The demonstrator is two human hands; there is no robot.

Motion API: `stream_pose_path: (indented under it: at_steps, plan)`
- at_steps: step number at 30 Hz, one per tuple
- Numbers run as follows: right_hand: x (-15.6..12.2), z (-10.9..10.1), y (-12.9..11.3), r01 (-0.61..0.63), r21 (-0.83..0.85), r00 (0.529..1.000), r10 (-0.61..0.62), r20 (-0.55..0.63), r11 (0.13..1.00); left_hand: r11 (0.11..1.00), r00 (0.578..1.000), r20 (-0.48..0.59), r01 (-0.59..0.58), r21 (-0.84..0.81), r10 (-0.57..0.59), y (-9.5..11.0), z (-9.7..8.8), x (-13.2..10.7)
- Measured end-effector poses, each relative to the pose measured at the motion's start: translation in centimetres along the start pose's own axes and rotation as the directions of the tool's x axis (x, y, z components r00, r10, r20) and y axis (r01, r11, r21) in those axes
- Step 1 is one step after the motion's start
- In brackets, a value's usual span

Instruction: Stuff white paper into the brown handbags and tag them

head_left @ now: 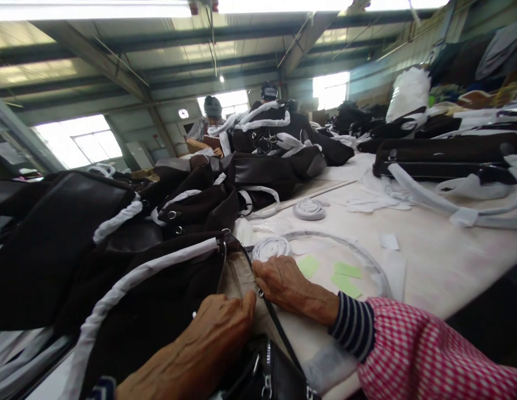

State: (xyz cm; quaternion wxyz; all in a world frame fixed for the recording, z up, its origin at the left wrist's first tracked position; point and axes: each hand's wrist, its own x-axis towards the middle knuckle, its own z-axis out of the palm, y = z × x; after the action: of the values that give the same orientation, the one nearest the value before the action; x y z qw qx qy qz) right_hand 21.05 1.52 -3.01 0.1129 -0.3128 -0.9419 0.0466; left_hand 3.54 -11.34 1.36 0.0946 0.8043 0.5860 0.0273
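A dark handbag [158,283] lies tilted in front of me, its zipped mouth open on a beige lining [234,272]. One of its handles [145,272] is wrapped in white padding. At the mouth, my left hand [212,333] is closed on the bag, its thumb pointing up and its fingertips hidden. Across from it, my right hand [283,286] pinches the bag's far edge, just above a small metal ring [259,292]. A thin dark strap [281,330] runs down from there toward a black part with a metal zip [268,361].
More dark bags [262,172] are heaped to the left and behind. Coiled white padding [272,248] and green paper slips [347,278] lie on the pale table [433,261]. Another bag [446,158] sits at right. Two people are beyond the heap, one person [208,130] at left.
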Motion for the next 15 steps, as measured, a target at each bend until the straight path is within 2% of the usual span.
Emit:
stream_pose_path:
  at_steps: [3, 6, 8, 12, 15]
  plan:
    - [0.0, 0.2, 0.1, 0.017, 0.016, 1.0, -0.017, -0.01, 1.0, 0.984, 0.986, 0.084, 0.137, 0.116, -0.147, 0.5, -0.5, 2.0]
    - [0.0, 0.6, 0.4, 0.043, 0.024, 0.998, -0.042, -0.036, 0.999, 0.978, 0.969, 0.131, 0.205, 0.045, -0.209, 0.5, -1.0, 2.6]
    - [0.1, 1.0, 0.5, 0.064, 0.027, 0.997, -0.063, -0.054, 0.998, 0.985, 0.979, 0.108, 0.171, 0.004, -0.171, 0.3, -1.2, 2.2]
    - [-0.1, 1.5, 0.6, 0.096, 0.031, 0.99, -0.092, -0.103, 0.995, 0.994, 0.997, -0.022, 0.068, -0.085, -0.07, -0.1, -1.3, 1.3]
    - [-0.2, 1.8, 0.6, 0.099, 0.042, 0.988, -0.093, -0.12, 0.994, 0.991, 1.0, -0.028, 0.007, -0.134, -0.011, -0.3, -1.6, 1.2]
